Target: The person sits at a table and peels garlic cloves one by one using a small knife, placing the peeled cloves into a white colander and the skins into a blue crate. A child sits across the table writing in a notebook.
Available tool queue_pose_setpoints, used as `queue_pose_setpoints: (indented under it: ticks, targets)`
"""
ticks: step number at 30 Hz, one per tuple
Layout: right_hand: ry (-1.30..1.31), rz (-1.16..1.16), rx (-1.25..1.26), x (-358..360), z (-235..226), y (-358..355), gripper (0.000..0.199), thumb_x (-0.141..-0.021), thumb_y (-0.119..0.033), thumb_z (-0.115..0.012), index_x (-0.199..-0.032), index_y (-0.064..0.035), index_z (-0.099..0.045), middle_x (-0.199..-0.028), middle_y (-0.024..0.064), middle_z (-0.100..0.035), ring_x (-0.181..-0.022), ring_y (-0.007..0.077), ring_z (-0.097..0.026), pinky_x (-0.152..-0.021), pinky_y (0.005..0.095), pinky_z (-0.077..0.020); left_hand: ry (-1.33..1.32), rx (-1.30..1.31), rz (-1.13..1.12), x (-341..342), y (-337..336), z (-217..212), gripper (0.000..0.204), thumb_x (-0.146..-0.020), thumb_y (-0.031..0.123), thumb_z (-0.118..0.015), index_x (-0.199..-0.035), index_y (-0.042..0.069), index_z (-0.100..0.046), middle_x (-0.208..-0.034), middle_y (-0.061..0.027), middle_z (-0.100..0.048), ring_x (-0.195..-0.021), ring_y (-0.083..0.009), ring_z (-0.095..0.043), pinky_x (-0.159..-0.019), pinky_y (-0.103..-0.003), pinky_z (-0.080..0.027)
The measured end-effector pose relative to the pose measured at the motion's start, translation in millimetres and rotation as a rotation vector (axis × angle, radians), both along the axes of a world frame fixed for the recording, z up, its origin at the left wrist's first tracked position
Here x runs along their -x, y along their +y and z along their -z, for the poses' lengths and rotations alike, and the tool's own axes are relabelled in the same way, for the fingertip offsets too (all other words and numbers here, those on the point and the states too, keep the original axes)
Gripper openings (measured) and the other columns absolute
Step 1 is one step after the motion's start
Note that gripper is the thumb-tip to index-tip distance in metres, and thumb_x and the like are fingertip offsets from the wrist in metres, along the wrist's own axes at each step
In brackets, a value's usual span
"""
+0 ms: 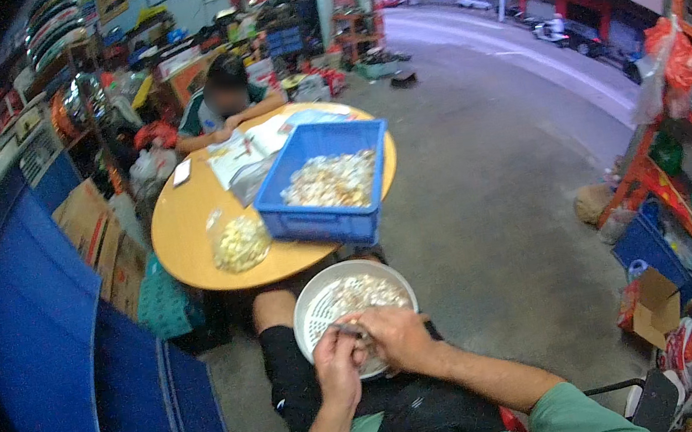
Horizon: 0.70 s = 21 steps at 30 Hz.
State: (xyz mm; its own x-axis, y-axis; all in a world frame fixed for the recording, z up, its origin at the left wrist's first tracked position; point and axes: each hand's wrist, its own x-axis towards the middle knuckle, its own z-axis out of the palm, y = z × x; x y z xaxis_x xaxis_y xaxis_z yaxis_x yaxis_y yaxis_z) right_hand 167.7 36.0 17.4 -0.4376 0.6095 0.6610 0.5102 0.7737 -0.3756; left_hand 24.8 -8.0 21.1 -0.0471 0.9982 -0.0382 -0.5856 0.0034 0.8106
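Observation:
A round white basket with slotted holes (310, 311) rests on my lap, holding a layer of small whitish-brown pieces (365, 291) that look like unpeeled garlic cloves. Over its near side my two hands meet, fingers closed. My left hand (338, 367) pinches at a small greyish thing (349, 329), too blurred to name. From the right, my right hand (394, 335) curls against the same spot; its fingertips are partly hidden. Beyond the basket, a blue plastic crate (320, 221) on the table contains more such pieces. Left of it lies a clear bag of pale yellow, clove-like pieces (241, 244).
The round wooden table (180, 230) also bears open papers (264, 139) and a phone (181, 172). Another person (229, 109) leans on its far side. Blue panels (43, 329) stand at left; an orange-framed shelf (650, 147) and an opened cardboard box (655, 309) are at right.

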Motion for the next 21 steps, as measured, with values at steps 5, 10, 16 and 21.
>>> queue_pose_setpoints:
  ticks: [5,10,16,21]
  targets:
    - [-0.001,0.016,0.029,-0.6,2.3,-1.7,0.045,-0.076,-0.007,-0.071,-0.120,-0.0064,-0.063,-0.090,0.0152,-0.066,-0.084,0.0339,-0.068,-0.072,0.0443,-0.0541,0.078,-0.050,-0.034,-4.4,3.1,4.5,0.022,-0.102,0.012,-0.057,-0.119,-0.001,-0.064,-0.077,0.0018,-0.058,-0.061,-0.0032,-0.045,-0.052,-0.018,-0.034]
    - [-0.009,0.074,0.152,6.8,7.7,-5.8,0.042,-0.078,-0.008,-0.070,-0.120,-0.0068,-0.063,-0.092,0.0169,-0.069,-0.085,0.0343,-0.069,-0.075,0.0443,-0.0548,0.205,-0.080,-0.093,-4.8,5.2,17.8,0.022,-0.101,0.013,-0.059,-0.117,0.002,-0.066,-0.075,0.0037,-0.058,-0.060,-0.0029,-0.047,-0.052,-0.018,-0.035]
    - [0.028,0.088,0.150,11.9,0.6,-9.9,0.037,-0.080,-0.004,-0.066,-0.118,-0.0056,-0.064,-0.092,0.0172,-0.070,-0.086,0.0345,-0.069,-0.076,0.0449,-0.0549,0.253,-0.104,-0.143,-8.7,4.2,18.0,0.023,-0.101,0.011,-0.058,-0.120,0.001,-0.066,-0.075,0.0032,-0.058,-0.060,-0.0032,-0.047,-0.052,-0.018,-0.035]
    - [0.068,0.069,0.155,9.7,-5.6,-8.6,0.035,-0.082,-0.003,-0.064,-0.117,-0.0053,-0.065,-0.093,0.0176,-0.070,-0.085,0.0355,-0.069,-0.076,0.0452,-0.0548,0.142,-0.070,-0.082,-5.4,5.9,14.2,0.023,-0.101,0.010,-0.058,-0.120,0.001,-0.067,-0.076,0.0032,-0.059,-0.060,-0.0029,-0.047,-0.052,-0.018,-0.034]
